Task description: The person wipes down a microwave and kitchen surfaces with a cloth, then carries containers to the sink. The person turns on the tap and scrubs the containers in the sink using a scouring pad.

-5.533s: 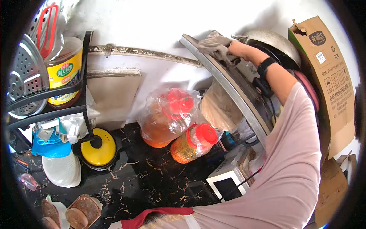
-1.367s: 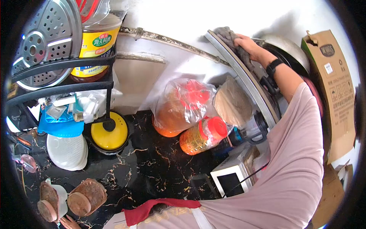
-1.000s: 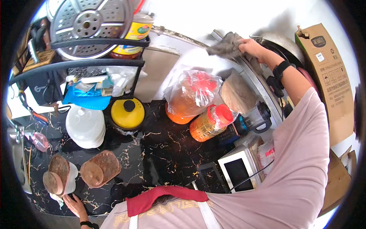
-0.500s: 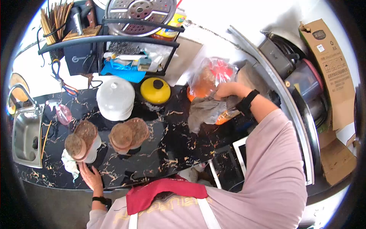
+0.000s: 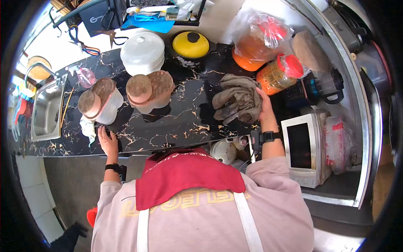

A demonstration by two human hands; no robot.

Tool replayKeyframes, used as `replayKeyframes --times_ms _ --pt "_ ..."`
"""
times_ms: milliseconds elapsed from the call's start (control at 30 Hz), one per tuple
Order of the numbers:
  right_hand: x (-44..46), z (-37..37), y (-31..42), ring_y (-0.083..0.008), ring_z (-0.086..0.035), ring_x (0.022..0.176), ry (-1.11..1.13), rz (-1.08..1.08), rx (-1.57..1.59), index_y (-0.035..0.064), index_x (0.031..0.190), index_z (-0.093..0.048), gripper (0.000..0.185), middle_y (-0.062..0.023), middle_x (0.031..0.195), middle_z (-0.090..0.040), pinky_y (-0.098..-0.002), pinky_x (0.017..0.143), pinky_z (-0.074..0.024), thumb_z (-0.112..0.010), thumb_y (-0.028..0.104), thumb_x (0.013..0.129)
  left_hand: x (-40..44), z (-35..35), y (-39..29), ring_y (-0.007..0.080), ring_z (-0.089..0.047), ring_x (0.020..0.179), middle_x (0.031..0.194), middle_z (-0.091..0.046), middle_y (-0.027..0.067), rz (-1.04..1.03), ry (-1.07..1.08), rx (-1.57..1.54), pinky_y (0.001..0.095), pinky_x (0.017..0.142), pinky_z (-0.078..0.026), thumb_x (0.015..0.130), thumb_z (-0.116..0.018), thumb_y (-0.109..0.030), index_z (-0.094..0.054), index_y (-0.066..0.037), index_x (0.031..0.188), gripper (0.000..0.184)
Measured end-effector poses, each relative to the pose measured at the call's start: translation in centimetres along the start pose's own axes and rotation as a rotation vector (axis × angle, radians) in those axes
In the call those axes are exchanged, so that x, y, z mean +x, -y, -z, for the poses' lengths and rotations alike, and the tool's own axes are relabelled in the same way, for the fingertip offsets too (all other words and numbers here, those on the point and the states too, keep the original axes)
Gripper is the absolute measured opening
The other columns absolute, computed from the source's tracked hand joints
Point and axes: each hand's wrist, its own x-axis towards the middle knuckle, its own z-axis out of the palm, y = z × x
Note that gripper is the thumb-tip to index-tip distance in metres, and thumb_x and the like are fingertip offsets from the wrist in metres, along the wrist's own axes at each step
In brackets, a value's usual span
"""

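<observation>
left hand (image 5: 108, 143): placed at left, palm turned down, thumb held apart from fingers | left forearm (image 5: 111, 176): extended far | right hand (image 5: 265, 108): held farther off, closed in a grip, fingers mostly hidden | right forearm (image 5: 273, 148): stretched far, angled slightly left

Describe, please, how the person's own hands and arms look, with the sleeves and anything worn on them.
The left hand and the right hand wear no gloves. A dark, strap-like black band circles each wrist, with a small dark block beside it. The loose, pale dusty-pink fabric sleeves leave both forearms uncovered.
</observation>
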Motion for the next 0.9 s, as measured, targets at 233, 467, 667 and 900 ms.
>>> replayKeyframes --times_ms 233,467,667,900 --pt "5.8 6.9 -7.0 -0.0265 -0.058 0.097 -0.077 0.139 0.275 0.0017 0.112 -0.058 0.049 -0.0103 0.109 -0.061 -0.0378 0.085 -0.0455 -0.059 0.039 0.081 -4.9 1.9 -1.5 0.0368 -0.041 0.122 0.128 -0.047 0.0191 -0.03 0.074 -0.054 0.0425 0.105 -0.031 0.081 -0.058 -0.013 -0.05 0.001 0.119 0.041" --pt "9.4 5.1 -8.0 -0.0251 -0.06 0.094 -0.217 0.372 -1.727 -0.0005 0.12 -0.054 0.046 -0.0187 0.11 -0.057 -0.0335 0.076 -0.0493 -0.064 0.023 0.082 -8.6 6.0 -3.9 0.0321 -0.053 0.112 0.115 -0.057 0.0127 -0.022 0.167 -0.224 0.0386 0.095 -0.043 0.078 -0.061 -0.007 -0.061 -0.006 0.101 0.023" --pt "9.5 -5.1 -10.3 -0.0226 -0.057 0.099 0.21 0.524 -0.954 0.0025 0.126 -0.049 0.053 -0.0152 0.118 -0.05 -0.0324 0.075 -0.05 -0.071 0.016 0.079 -12.1 9.1 -5.1 0.0308 -0.06 0.096 0.103 -0.061 0.0128 0.17 0.141 -0.282 0.0376 0.083 -0.048 0.079 -0.061 -0.007 -0.062 -0.004 0.097 0.019" --pt "11.0 -13.9 -14.4 -0.0305 -0.035 0.13 0.647 0.534 -0.958 0.0088 0.145 -0.015 0.106 -0.017 0.146 -0.026 -0.0461 0.097 -0.0361 -0.083 0.022 0.066 -15.0 13.0 -5.0 0.0221 -0.063 0.087 0.098 -0.063 0.0108 0.336 0.134 -0.309 0.0309 0.075 -0.051 0.082 -0.059 -0.008 -0.062 -0.003 0.1 0.018"
